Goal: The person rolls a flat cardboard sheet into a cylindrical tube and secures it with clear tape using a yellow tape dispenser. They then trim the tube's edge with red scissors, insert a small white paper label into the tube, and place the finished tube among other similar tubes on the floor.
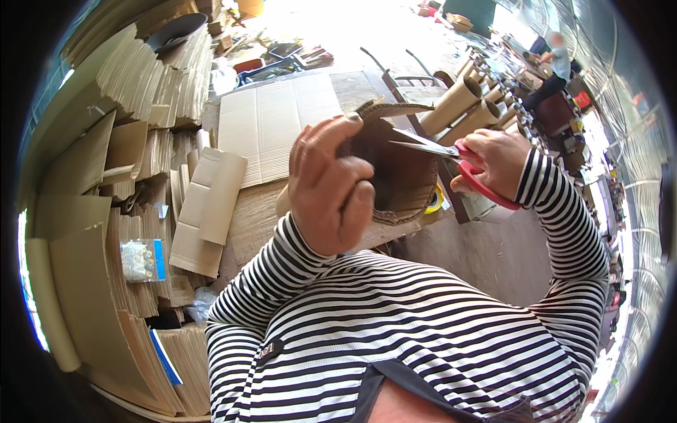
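A piece of brown corrugated cardboard (409, 189), curved into a wide tube with a ragged rim, stands in front of me with its dark hollow facing up. My left hand (330, 185) is closed on its left edge, fingers curled, and hides that part of the rim. Red-handled scissors (481, 185) are in my right hand (501, 158), whose fingers are through the loops. Their blades are spread and point left over the cardboard's opening, close to a torn flap; whether they touch it I cannot tell.
Beneath lies a wooden table (257, 215) with a flat cardboard sheet (275, 116). Tall stacks of cardboard (187, 77) crowd the left. Yellow tape (436, 200) sits behind the rolled piece. Cardboard tubes (451, 106) stand at the far right, and another person (557, 67) is beyond.
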`<action>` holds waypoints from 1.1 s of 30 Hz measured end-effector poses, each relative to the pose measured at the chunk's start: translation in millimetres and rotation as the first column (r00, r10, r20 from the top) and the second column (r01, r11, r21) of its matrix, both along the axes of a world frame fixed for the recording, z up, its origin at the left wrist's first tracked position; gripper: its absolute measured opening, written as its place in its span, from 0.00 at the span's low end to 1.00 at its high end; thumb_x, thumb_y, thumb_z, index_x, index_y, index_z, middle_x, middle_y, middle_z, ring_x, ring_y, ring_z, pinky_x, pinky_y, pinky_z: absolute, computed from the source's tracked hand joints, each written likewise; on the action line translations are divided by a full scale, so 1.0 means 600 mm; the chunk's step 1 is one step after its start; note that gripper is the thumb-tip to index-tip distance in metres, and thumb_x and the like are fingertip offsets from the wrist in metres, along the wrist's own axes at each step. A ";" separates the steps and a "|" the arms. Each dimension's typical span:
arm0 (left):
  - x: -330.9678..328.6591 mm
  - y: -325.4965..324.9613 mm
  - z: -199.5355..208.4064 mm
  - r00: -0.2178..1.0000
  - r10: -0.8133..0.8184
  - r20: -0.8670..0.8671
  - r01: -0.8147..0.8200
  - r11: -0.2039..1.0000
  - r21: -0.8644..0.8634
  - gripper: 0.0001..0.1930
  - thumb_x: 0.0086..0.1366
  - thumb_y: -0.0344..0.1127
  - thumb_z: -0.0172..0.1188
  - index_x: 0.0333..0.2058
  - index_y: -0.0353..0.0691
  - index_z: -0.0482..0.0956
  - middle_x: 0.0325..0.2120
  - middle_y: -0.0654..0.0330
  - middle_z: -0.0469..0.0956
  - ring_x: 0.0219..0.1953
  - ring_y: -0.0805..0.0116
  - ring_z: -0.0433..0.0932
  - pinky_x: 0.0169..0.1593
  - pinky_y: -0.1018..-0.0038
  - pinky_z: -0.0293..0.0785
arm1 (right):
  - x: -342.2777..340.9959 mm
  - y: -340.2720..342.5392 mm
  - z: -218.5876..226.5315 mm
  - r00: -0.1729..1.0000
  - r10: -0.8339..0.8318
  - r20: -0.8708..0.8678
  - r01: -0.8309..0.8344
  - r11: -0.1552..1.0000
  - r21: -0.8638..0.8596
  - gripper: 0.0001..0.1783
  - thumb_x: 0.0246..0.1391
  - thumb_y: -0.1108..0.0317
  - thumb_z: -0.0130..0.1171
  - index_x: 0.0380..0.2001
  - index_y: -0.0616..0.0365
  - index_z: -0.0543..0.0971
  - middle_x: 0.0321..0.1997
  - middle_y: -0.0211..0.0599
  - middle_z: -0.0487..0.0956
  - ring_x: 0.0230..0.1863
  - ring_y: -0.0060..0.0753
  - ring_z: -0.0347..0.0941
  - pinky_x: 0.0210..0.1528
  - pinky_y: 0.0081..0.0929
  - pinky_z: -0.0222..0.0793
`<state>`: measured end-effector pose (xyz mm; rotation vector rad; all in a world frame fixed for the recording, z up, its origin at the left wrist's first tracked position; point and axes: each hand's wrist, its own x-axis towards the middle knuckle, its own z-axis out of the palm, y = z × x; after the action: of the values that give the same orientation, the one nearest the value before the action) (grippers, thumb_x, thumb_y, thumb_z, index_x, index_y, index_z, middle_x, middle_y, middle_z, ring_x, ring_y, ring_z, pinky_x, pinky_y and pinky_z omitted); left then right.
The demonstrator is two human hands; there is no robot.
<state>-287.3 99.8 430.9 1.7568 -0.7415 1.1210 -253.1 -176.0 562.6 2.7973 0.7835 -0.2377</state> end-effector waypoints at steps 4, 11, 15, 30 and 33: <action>-0.011 -0.024 -0.007 1.000 0.007 0.016 -0.008 0.996 0.084 0.14 0.64 0.47 0.60 0.31 0.41 0.77 0.54 0.45 0.75 0.60 0.41 0.73 0.64 0.45 0.61 | -0.012 0.013 0.016 0.998 -0.010 0.056 0.017 0.991 -0.132 0.38 0.49 0.37 0.70 0.50 0.59 0.80 0.45 0.42 0.82 0.50 0.46 0.81 0.52 0.39 0.77; -0.024 -0.044 -0.011 0.999 -0.036 0.007 0.035 0.994 0.107 0.15 0.63 0.48 0.62 0.29 0.41 0.77 0.54 0.46 0.76 0.60 0.42 0.72 0.64 0.44 0.61 | -0.043 -0.012 0.026 0.974 -0.105 0.200 0.144 0.971 -0.191 0.34 0.47 0.39 0.72 0.46 0.56 0.82 0.43 0.40 0.83 0.47 0.45 0.81 0.50 0.38 0.78; -0.029 -0.063 -0.012 0.997 -0.074 0.004 0.073 0.990 0.120 0.15 0.61 0.48 0.64 0.29 0.41 0.77 0.55 0.47 0.76 0.61 0.41 0.72 0.63 0.44 0.62 | -0.038 0.010 0.007 0.991 -0.068 0.119 0.098 0.959 -0.266 0.21 0.62 0.51 0.49 0.35 0.53 0.85 0.40 0.39 0.85 0.46 0.41 0.83 0.50 0.40 0.80; -0.015 -0.064 -0.012 0.989 -0.136 0.053 0.132 0.988 0.082 0.10 0.59 0.38 0.61 0.28 0.37 0.77 0.52 0.40 0.76 0.56 0.35 0.75 0.57 0.50 0.75 | -0.018 -0.052 -0.052 0.991 -0.007 0.130 -0.002 0.998 0.066 0.19 0.59 0.52 0.54 0.26 0.53 0.84 0.26 0.44 0.83 0.31 0.50 0.83 0.38 0.43 0.80; -0.014 -0.059 -0.014 0.985 -0.165 0.058 0.161 0.984 0.073 0.10 0.59 0.38 0.61 0.28 0.36 0.77 0.53 0.39 0.75 0.58 0.35 0.74 0.59 0.50 0.74 | -0.008 -0.059 -0.057 0.989 0.113 0.094 -0.117 0.992 0.036 0.19 0.60 0.54 0.52 0.25 0.53 0.84 0.24 0.42 0.83 0.29 0.48 0.82 0.36 0.40 0.80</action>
<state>-295.4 64.4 422.2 1.6888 -0.9551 1.0553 -258.1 -211.3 528.4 2.7669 0.9346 -0.0728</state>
